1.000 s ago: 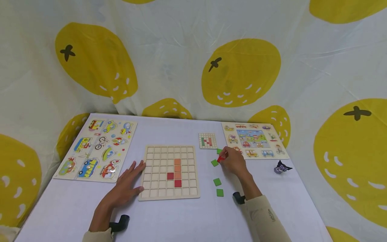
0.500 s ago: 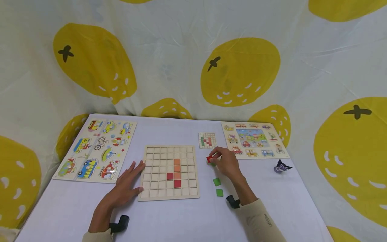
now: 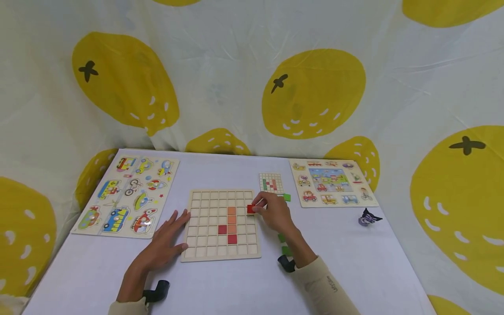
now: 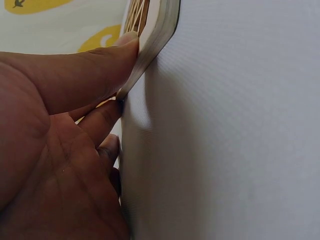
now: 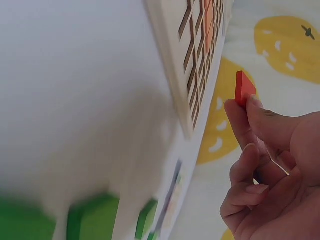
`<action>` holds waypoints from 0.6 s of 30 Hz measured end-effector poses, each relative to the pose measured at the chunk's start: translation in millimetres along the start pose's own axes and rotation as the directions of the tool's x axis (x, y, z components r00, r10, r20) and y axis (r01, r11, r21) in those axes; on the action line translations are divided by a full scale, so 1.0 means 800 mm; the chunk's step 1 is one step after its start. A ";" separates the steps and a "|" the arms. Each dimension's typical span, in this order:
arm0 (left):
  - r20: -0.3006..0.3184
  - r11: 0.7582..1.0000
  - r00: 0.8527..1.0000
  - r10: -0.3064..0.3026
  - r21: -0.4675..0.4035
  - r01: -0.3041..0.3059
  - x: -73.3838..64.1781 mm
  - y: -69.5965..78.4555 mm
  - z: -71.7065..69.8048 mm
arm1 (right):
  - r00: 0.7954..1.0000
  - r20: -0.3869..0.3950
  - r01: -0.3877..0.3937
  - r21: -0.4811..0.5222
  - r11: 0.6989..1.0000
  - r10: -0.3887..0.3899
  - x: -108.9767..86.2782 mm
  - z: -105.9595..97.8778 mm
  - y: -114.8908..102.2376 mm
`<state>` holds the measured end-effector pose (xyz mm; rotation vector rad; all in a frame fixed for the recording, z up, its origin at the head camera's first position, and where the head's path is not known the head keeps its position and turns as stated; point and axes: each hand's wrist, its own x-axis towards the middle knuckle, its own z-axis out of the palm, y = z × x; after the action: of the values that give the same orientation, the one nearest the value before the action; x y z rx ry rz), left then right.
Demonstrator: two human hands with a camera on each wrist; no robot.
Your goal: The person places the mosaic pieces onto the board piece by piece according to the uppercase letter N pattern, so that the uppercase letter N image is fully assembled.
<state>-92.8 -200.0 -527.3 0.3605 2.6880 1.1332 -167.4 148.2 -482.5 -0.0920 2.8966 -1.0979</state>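
My right hand (image 3: pixel 277 214) pinches a red square tile (image 3: pixel 250 209) between thumb and fingertips, over the right edge of the wooden grid board (image 3: pixel 220 259). In the right wrist view the red tile (image 5: pixel 244 90) is tilted and clear of the board. Three orange tiles (image 3: pixel 231 219) make a column in the grid. One red tile (image 3: pixel 222 229) lies left of that column, another (image 3: pixel 232 239) below it. My left hand (image 3: pixel 163 243) has its fingers spread along the board's left side. Its thumb (image 4: pixel 100 70) touches the board's edge in the left wrist view.
Green tiles (image 3: pixel 287 197) lie right of the board, some partly hidden by my right arm. Behind them is a small pattern card (image 3: pixel 271 183). Vehicle puzzle boards stand left (image 3: pixel 118 197) and back right (image 3: pixel 330 181). A dark purple object (image 3: pixel 368 217) lies at the far right.
My right hand has carried the red tile leftward from beside the green tiles to the board's right edge. The left hand has stayed in place.
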 end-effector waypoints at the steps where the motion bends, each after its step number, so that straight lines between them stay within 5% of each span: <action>1: 0.001 1.000 1.000 -0.001 0.003 0.001 0.000 0.000 0.000 | 1.000 0.005 0.000 0.005 1.000 0.000 0.000 0.003 -0.004; 18: 0.001 1.000 1.000 -0.011 0.002 0.011 0.000 0.004 0.000 | 0.998 0.064 0.019 0.093 0.995 -0.025 -0.002 0.050 -0.057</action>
<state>-92.3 -198.2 -525.1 0.3463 2.6875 1.1270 -161.2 88.1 -482.1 -0.1545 2.7895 -1.2065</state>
